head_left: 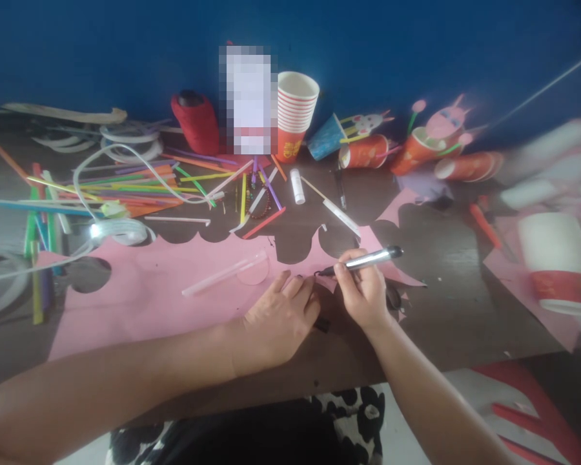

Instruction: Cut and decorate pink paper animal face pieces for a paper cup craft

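Between the thumb and fingers of the right hand (363, 290), a black-and-silver marker (370, 258) is gripped, its nib lowered to pink paper just beside the left fingertips. By the left hand (285, 316), nothing is seen to be grasped; its loosely bent fingers are laid on the pink sheet (126, 290), spread on the table (455, 323). The marker can be judged light, stiff and smooth, best held low on the barrel. The sheet is probably light, flexible and easily torn; it should be pressed at its broad part, not at the thin points of its scalloped edge. On it, one round pink piece (252, 274) and one translucent strip (217, 278) are seen. Beyond, one glue stick (297, 186), one cup stack (297, 116), one blue cup (325, 137) and one red-wrapped object (196, 126) can be counted. The coloured straws (140, 190) are too jumbled to be counted surely.
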Demonstrator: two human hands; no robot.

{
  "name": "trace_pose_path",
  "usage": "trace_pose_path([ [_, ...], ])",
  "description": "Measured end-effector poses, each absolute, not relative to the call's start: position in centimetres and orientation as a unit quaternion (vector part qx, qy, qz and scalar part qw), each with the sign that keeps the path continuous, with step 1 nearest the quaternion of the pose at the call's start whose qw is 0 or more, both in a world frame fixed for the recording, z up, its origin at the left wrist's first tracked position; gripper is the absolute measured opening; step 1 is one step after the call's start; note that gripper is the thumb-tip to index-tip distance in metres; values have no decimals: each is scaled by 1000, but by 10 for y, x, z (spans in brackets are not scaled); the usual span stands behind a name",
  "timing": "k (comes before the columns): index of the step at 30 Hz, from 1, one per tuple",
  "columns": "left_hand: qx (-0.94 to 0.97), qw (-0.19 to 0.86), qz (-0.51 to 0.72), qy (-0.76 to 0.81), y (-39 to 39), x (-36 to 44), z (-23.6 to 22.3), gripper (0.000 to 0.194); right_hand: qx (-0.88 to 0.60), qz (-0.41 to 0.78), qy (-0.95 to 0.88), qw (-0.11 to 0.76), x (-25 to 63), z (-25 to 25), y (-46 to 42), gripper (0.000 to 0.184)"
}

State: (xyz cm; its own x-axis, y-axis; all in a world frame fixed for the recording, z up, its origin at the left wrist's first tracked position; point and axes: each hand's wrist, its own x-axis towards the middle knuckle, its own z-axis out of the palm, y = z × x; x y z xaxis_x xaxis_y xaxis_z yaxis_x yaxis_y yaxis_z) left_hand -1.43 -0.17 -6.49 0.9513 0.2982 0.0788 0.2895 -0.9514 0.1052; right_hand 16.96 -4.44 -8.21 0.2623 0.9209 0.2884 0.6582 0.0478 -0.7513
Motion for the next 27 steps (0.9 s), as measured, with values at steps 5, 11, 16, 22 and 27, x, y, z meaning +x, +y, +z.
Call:
trace_pose_path([
  [5, 986, 54, 45, 153, -2, -14, -62, 29, -662, 148, -603, 419, 168, -80, -43, 6],
  [11, 986, 46, 44, 151, -1, -14, -62, 30, -651, 143, -615, 421, 167, -78, -42, 6],
  [16, 987, 45, 43, 150, -2, -14, -64, 33, -649, 135, -622, 417, 167, -79, -42, 5],
  [22, 986, 46, 47, 151, -3, -15, -66, 35, -665, 142, -608, 410, 168, -80, -43, 6],
  [27, 986, 46, 42, 153, -2, -14, -64, 35, -655, 133, -620, 411, 167, -79, -42, 5],
])
